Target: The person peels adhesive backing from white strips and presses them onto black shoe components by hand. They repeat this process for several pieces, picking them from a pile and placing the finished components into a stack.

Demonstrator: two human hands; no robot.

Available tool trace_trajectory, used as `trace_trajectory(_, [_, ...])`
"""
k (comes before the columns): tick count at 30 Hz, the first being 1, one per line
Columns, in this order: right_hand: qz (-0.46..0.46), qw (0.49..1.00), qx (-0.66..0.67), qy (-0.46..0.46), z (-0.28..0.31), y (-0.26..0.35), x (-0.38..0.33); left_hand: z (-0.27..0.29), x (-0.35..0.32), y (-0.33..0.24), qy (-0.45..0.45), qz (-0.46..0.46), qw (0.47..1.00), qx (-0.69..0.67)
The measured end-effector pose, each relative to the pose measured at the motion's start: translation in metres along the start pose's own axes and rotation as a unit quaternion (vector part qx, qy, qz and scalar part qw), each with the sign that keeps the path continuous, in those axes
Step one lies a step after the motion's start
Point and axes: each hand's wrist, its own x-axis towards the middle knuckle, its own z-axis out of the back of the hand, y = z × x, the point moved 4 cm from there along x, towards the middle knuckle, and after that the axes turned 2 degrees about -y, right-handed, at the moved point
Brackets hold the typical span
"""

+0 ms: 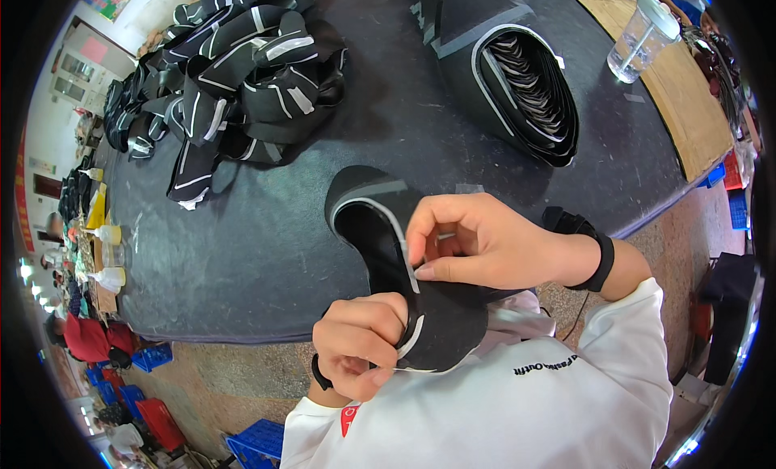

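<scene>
A black shoe upper (453,315) with pale grey tape along its curved opening is held over the near edge of the table, close to my body. My left hand (357,344) is closed on its near left rim, fingers curled around the edge. On the right side of the opening, my right hand (477,241) pinches the taped rim between thumb and index finger, the other fingers curled in. The grey tape strip (390,213) runs up the rim from that pinch toward the far end. Whether a loose tape end sits inside my right fingers is hidden.
A heap of black uppers with pale tape (242,81) covers the far left of the dark table (234,251). A nested stack of black uppers (525,93) lies far right. Beyond stand a clear lidded cup (643,40) and cardboard (687,105). White bottles (109,279) line the left side.
</scene>
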Motion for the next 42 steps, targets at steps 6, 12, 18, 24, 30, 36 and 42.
trace_trajectory(6, [0.097,0.958,-0.257,0.082,-0.009,0.02,0.005,-0.006,0.008,-0.001,0.009,0.011,1.0,0.02])
trace_trajectory(12, [0.034,0.967,-0.167,0.19,-0.003,0.019,0.007,0.001,0.002,0.003,0.049,0.089,0.994,0.039])
trace_trajectory(18, [0.002,0.958,-0.098,0.27,-0.004,0.01,0.007,-0.001,0.005,0.001,0.054,0.062,0.994,0.069])
trace_trajectory(24, [-0.033,0.945,-0.189,0.266,-0.015,0.014,0.001,-0.001,0.007,0.001,0.067,0.043,0.987,0.137])
trace_trajectory(30, [0.031,0.947,-0.14,0.288,-0.011,0.007,0.001,-0.004,0.008,0.001,0.13,0.009,0.981,0.145])
trace_trajectory(36, [0.039,0.943,-0.099,0.315,-0.014,0.004,0.002,-0.005,0.009,-0.002,0.169,0.019,0.974,0.147])
trace_trajectory(42, [0.017,0.946,-0.052,0.321,-0.016,-0.006,0.002,-0.003,0.012,-0.003,0.126,-0.027,0.985,0.116])
